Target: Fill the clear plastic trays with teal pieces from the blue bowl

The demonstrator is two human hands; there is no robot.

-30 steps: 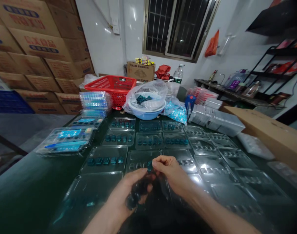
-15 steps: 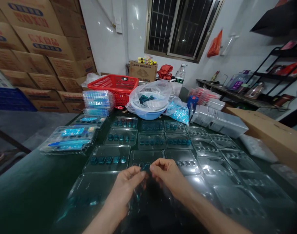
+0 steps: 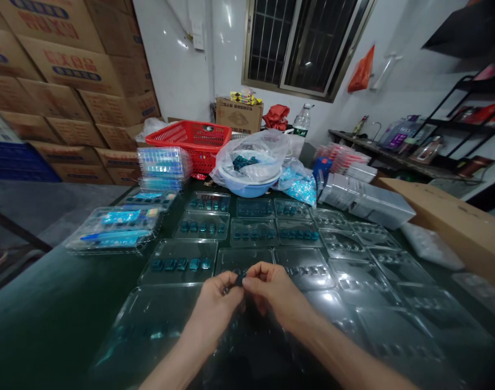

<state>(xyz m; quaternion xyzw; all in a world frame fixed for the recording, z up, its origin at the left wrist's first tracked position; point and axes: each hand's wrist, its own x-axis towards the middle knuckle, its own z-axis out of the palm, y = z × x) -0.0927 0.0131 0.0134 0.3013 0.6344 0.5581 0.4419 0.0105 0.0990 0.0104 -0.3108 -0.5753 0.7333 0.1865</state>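
Both hands meet over the near middle of the dark green table [image 3: 48, 319], fingertips almost touching. Pinched between them is one small dark teal piece [image 3: 240, 279]. It sits right at the seam where the left hand [image 3: 215, 306] and the right hand [image 3: 274, 292] come together. The left thumb and forefinger close narrowly on it from about 8 o'clock, the right ones from about 4 o'clock, so neither hand is plainly the nearer; they share it. The piece is too small and too shadowed to tell which way its long axis runs.

Just beyond the fingertips, at 12 o'clock, lies a clear blister tray [image 3: 241, 260] whose pockets look empty or nearly so; I cannot tell for sure through the glare. To its 9 o'clock sits a tray with a filled row of teal pieces [image 3: 180, 264], and at 3 o'clock another clear tray [image 3: 308, 268]. So the held piece hangs just short of, and slightly above, the middle tray's near edge.

Farther off at 12 o'clock stands a pale blue basin lined with a plastic bag [image 3: 249, 187] holding more teal pieces, with a red basket [image 3: 190, 138] at about 11 o'clock.
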